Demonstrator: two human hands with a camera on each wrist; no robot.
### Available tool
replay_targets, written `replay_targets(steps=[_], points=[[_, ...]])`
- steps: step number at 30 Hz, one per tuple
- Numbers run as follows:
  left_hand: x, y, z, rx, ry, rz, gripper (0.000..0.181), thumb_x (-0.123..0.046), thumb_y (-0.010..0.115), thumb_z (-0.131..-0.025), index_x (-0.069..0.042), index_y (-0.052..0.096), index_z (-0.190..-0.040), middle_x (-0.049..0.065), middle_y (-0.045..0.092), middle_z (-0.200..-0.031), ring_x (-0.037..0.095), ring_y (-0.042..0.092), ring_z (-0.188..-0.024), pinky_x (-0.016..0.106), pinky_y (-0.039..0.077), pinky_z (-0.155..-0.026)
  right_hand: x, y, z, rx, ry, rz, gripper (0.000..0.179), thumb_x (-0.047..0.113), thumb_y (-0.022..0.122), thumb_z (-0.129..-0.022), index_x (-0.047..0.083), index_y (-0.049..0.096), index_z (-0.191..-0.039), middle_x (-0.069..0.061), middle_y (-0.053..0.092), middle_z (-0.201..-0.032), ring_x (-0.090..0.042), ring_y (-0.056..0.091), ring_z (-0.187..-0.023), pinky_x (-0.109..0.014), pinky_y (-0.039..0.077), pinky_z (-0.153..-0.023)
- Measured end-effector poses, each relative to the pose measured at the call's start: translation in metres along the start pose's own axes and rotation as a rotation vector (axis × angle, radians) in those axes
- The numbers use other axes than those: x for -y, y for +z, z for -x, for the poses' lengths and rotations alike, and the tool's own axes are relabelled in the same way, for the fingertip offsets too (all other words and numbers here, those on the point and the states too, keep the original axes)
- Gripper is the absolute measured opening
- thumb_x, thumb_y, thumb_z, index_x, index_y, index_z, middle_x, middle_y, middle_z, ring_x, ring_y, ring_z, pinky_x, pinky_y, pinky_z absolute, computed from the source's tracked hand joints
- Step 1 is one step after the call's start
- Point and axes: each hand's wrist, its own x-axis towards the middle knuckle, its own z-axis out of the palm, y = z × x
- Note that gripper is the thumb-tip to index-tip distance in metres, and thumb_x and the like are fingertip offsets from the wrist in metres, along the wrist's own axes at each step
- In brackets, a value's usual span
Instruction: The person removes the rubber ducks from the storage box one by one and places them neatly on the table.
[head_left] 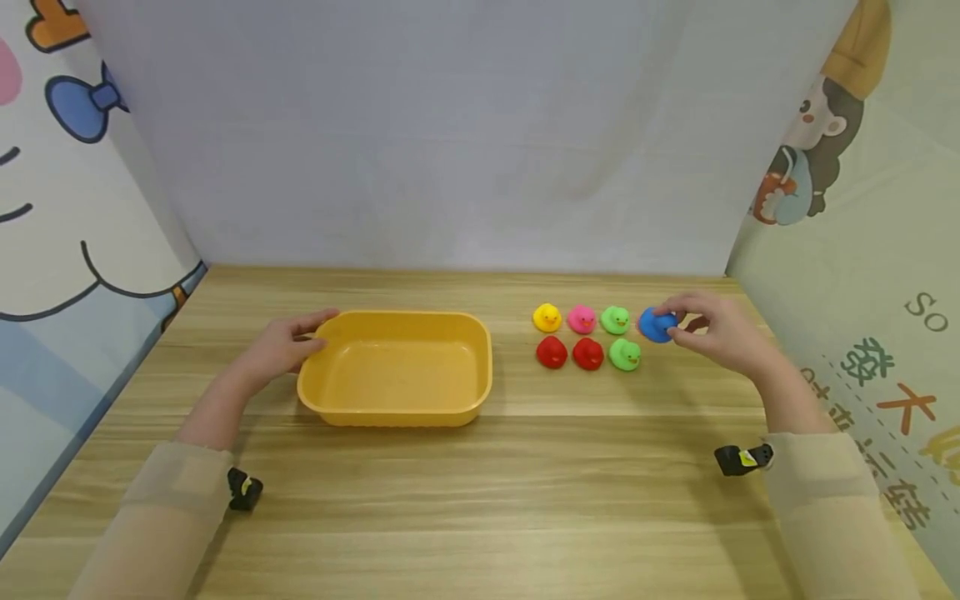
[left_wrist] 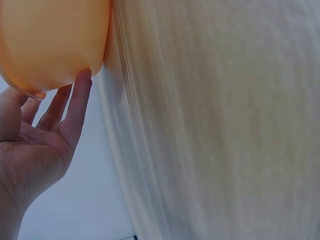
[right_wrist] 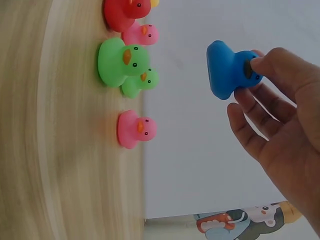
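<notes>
My left hand (head_left: 273,350) holds the left end of a yellow plastic basin (head_left: 395,417), thumb over the rim and fingers along the outer wall. In the left wrist view, those fingertips (left_wrist: 84,75) press against the basin's side. On the right, my right hand (head_left: 720,333) pinches a blue rubber duck (right_wrist: 230,70) by its head, raised above the table. Left of it stand rubber ducks in two rows: yellow (head_left: 547,317), pink (head_left: 582,319) and green (head_left: 615,320) behind, red (head_left: 552,352), red (head_left: 588,354) and green (head_left: 624,355) in front. Another pink duck (right_wrist: 134,129) shows only in the right wrist view.
The wood-grain table (head_left: 480,492) ends at a pale cloth wall (head_left: 465,150). Printed cartoon curtains (head_left: 847,233) close off both sides. The ducks stand close together, with a strip of table between them and the basin.
</notes>
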Motion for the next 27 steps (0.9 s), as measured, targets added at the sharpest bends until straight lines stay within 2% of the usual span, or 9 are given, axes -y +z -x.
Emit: replay_targets(steps=[5,13,20,23,27], points=[[0.0,0.0,0.0,-0.002,0.0,-0.008,0.054,-0.024,0.049,-0.099,-0.021,0.03,-0.15,0.023,0.035,-0.147,0.04,0.048,-0.122,0.039,0.054,-0.08,-0.008,0.006,0.006,-0.018,0.036,-0.018,0.025,-0.003,0.066,-0.083,0.001,0.068,-0.107,-0.014,0.065,-0.105,-0.006,0.051,-0.084,-0.021,0.051,-0.067],[-0.001,0.0,0.001,-0.003,0.007,0.009,0.054,-0.021,0.049,-0.099,-0.02,0.029,-0.15,0.023,0.036,-0.146,0.04,0.048,-0.122,0.039,0.055,-0.08,-0.022,0.016,0.014,-0.038,0.103,-0.035,0.024,-0.003,0.065,-0.083,-0.002,0.067,-0.107,-0.018,0.064,-0.105,-0.02,0.056,-0.086,-0.017,0.049,-0.067],[-0.002,-0.001,0.001,0.002,0.005,-0.012,0.054,-0.023,0.048,-0.099,-0.02,0.029,-0.15,0.022,0.033,-0.149,0.04,0.046,-0.123,0.039,0.054,-0.08,-0.039,0.026,0.021,-0.013,0.185,-0.042,0.024,0.001,0.065,-0.086,0.0,0.068,-0.109,-0.016,0.064,-0.105,-0.016,0.053,-0.086,-0.017,0.05,-0.068],[-0.002,0.0,0.001,0.003,-0.001,-0.02,0.054,-0.023,0.048,-0.1,-0.021,0.028,-0.15,0.022,0.032,-0.149,0.04,0.046,-0.124,0.04,0.054,-0.081,-0.041,0.028,0.024,0.019,0.227,-0.035,0.024,0.003,0.064,-0.087,0.001,0.067,-0.111,-0.017,0.064,-0.105,-0.02,0.053,-0.088,-0.024,0.05,-0.072],[-0.002,0.0,0.002,0.001,-0.003,-0.017,0.054,-0.023,0.048,-0.1,-0.021,0.028,-0.15,0.022,0.033,-0.148,0.04,0.047,-0.123,0.039,0.054,-0.08,-0.045,0.03,0.025,0.051,0.24,-0.03,0.025,0.003,0.063,-0.088,0.0,0.066,-0.113,-0.018,0.065,-0.105,-0.024,0.054,-0.089,-0.041,0.051,-0.076]])
